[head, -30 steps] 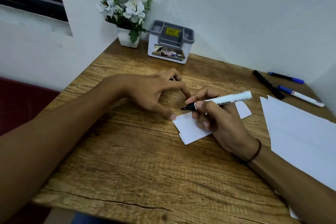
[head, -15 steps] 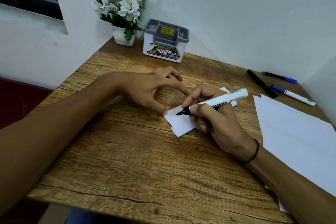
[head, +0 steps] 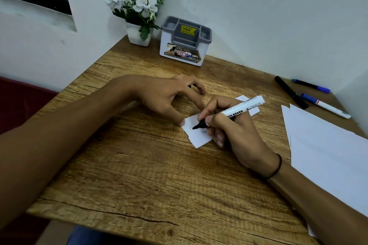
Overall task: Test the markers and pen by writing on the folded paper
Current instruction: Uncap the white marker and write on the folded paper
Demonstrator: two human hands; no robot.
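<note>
Filling most of the frame is a wooden table (head: 139, 165) with a strong brown grain and a dark crack running near its lower edge. It is pushed into a corner of pale, plain walls; at the upper left a dark window opening is cut into the wall, and at the left edge a dark red surface shows below the tabletop.

Near the centre of the frame lies the folded paper (head: 196, 135), small and white, flat on the wood. The right hand (head: 235, 135) has its fingers wrapped around a white whiteboard marker (head: 237, 111), uncapped, its black tip touching or just above the paper; no mark is visible there. A thin dark band circles that wrist. The left hand (head: 165, 97) rests beside it with fingers spread and curved, thumb tip pressing the paper's left corner, index finger reaching toward its upper edge. Something small and dark shows under its far fingers, too hidden to identify.

At the right of the frame a stack of white sheets (head: 328, 155) reaches the table's edge. Above them, in the upper right, lie a black marker (head: 290, 92), a blue pen (head: 310, 86) and a blue-capped white marker (head: 326, 106). At the top centre, against the wall, stand a white pot of white flowers (head: 137, 6) and a grey-and-white desk organiser (head: 185, 42) bearing a yellow sticker.
</note>
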